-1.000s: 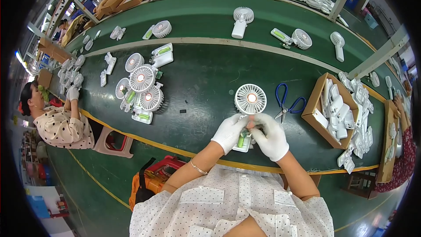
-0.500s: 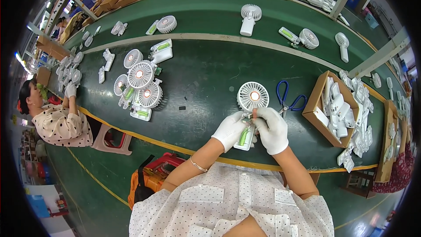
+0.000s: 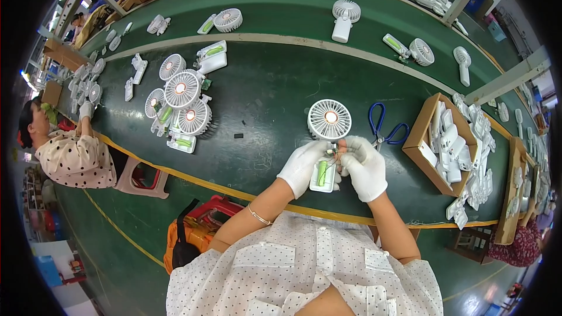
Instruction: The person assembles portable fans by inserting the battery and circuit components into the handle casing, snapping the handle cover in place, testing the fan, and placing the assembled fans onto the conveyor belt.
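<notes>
A white handheld fan (image 3: 329, 118) lies before me, its round head pointing away and its handle open, with a green battery cell (image 3: 322, 172) in it. My left hand (image 3: 303, 168), in a white glove, is closed around the left side of the handle. At the joint between head and handle sits a small circuit board (image 3: 332, 150) with thin wires. My right hand (image 3: 364, 169), gloved with a bare fingertip showing, is pinched at this board and wires; what exactly lies between its fingers is too small to tell.
Blue-handled scissors (image 3: 386, 129) lie right of the fan, beside a cardboard box (image 3: 418, 146) of white casings. Several open fans (image 3: 181, 89) are heaped on the left. Beyond runs a green conveyor belt (image 3: 281, 14) carrying fans. A co-worker (image 3: 76, 152) sits far left.
The fan's handle has turned more upright and its battery cell shows more fully. My right hand stays pinched near the joint. Fans on the belt have shifted right relative to the table.
</notes>
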`<state>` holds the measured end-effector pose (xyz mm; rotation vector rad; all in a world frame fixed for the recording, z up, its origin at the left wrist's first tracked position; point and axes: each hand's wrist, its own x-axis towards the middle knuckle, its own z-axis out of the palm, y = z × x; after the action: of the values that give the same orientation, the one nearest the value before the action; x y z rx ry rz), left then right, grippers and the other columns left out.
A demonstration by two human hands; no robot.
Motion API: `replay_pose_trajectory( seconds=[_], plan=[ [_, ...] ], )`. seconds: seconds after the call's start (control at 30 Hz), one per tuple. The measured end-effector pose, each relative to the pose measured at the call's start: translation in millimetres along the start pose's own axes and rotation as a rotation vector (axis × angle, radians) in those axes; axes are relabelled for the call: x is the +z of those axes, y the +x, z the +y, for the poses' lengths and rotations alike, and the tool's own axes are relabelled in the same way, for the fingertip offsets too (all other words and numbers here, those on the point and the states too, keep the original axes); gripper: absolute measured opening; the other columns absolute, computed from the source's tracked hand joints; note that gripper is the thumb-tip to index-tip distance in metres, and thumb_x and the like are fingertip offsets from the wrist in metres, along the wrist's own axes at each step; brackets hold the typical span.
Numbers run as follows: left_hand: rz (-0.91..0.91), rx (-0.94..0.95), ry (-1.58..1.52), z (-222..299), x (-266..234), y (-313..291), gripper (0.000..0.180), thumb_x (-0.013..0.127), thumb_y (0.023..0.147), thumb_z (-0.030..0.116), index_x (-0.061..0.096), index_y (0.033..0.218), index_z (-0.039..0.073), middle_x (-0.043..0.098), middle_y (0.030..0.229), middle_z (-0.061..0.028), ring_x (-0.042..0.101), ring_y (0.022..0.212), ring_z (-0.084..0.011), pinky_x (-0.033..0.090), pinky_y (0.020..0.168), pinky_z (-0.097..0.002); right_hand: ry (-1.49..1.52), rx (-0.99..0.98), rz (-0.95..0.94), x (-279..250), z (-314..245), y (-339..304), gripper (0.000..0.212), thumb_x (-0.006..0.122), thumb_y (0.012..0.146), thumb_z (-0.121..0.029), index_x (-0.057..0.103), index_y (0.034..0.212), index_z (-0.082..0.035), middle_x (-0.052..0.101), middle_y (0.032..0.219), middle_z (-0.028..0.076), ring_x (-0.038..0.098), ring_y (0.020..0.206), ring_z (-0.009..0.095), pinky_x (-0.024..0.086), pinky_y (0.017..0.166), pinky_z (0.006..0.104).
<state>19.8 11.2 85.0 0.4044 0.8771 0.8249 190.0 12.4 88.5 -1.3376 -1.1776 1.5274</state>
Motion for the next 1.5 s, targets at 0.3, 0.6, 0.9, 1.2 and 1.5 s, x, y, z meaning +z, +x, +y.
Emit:
replay_pose_trajectory(
  seconds=[0.3,0.6,0.9,1.2,1.5],
  plan=[
    [0.005,-0.078,-0.05,2,-6,2,0.036,0.046,0.101,0.031,0.058,0.111,-0.002,0.067,0.092,-0.0186,0.072,0.072,-0.0287,0.064,0.065,-0.0419,-0.6,-0.575,0.017,0,5,4,0.028,0.059,0.083,0.007,0.072,0.106,-0.005,0.066,0.095,0.01,0.067,0.083,0.02,0.053,0.072,0.0295],
    [-0.017,-0.066,-0.08,4,-8,1,0.033,0.05,0.101,0.026,0.059,0.112,-0.004,0.069,0.096,-0.0171,0.072,0.077,-0.0267,0.063,0.069,-0.038,-0.708,-0.581,0.007,0,2,4,0.03,0.063,0.082,0.004,0.074,0.106,-0.01,0.066,0.093,0.009,0.066,0.083,0.022,0.052,0.071,0.031],
    [-0.096,0.369,0.411,-31,-42,30,0.014,0.055,0.097,0.01,0.061,0.106,0.001,0.067,0.095,-0.0114,0.068,0.084,-0.0199,0.056,0.076,-0.0323,-0.917,-0.703,0.029,7,7,4,0.024,0.066,0.083,-0.001,0.073,0.103,-0.01,0.064,0.09,0.01,0.063,0.079,0.026,0.05,0.067,0.0347],
    [-0.173,0.338,0.14,-25,-33,27,0.026,0.052,0.102,0.025,0.061,0.105,0.001,0.065,0.104,-0.0063,0.064,0.092,-0.0168,0.053,0.082,-0.0327,-1.087,-0.811,-0.01,11,9,-2,0.018,0.071,0.08,-0.01,0.071,0.098,-0.012,0.064,0.091,0.008,0.062,0.079,0.028,0.051,0.066,0.0375],
    [0.098,-0.002,0.217,-8,-14,14,0.029,0.054,0.098,0.026,0.062,0.11,0.001,0.064,0.103,-0.0067,0.062,0.09,-0.0142,0.052,0.08,-0.0308,-1.007,-0.88,0.013,2,10,-8,0.025,0.066,0.077,-0.005,0.068,0.101,-0.009,0.065,0.102,0.008,0.064,0.087,0.028,0.053,0.071,0.0371]
  ],
)
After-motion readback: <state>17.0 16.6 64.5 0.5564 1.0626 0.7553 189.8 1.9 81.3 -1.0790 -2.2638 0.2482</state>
